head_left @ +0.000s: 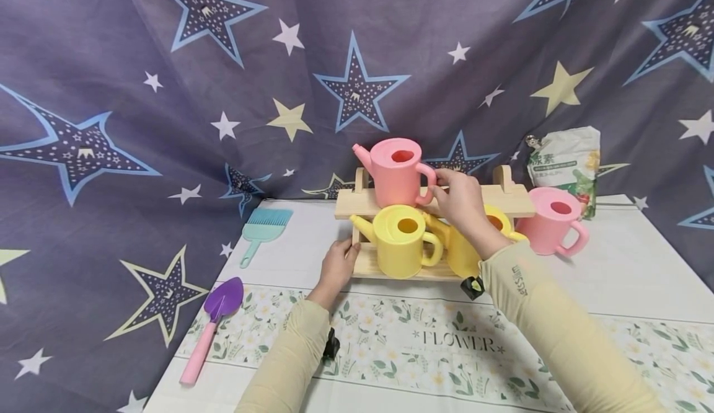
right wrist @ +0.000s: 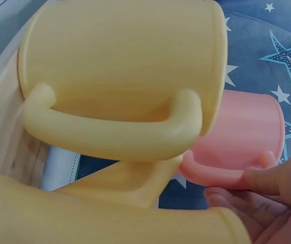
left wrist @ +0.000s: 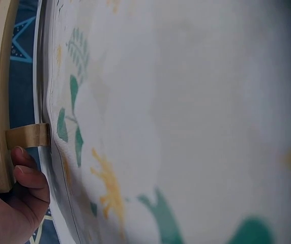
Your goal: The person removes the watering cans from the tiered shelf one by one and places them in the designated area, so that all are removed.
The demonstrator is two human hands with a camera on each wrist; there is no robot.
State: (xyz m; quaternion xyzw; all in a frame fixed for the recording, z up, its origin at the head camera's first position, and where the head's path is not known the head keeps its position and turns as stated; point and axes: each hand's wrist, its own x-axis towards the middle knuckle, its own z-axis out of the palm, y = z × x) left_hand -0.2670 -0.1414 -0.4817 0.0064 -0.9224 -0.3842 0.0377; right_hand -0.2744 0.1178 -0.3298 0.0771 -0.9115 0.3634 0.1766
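Note:
A pink watering can [head_left: 395, 174] stands upright on the upper board of a small wooden two-tier shelf [head_left: 351, 204], its spout toward the left. My right hand [head_left: 460, 202] pinches that can's handle between thumb and fingers, as the right wrist view also shows [right wrist: 267, 201]. At the shelf's left end, my left hand [head_left: 338, 265] grips the edge of the lower board; in the left wrist view its fingers [left wrist: 31, 178] curl at the wood. Two yellow watering cans, one at the left [head_left: 399, 248] and one partly behind my right arm [head_left: 463, 253], stand on the lower board.
Right of the shelf stands another pink watering can [head_left: 549, 221], with a white printed bag [head_left: 566, 159] behind it. A teal brush [head_left: 264, 230] and a purple trowel with a pink handle [head_left: 214, 320] lie at the left. A star-patterned cloth [head_left: 268, 90] hangs behind the table.

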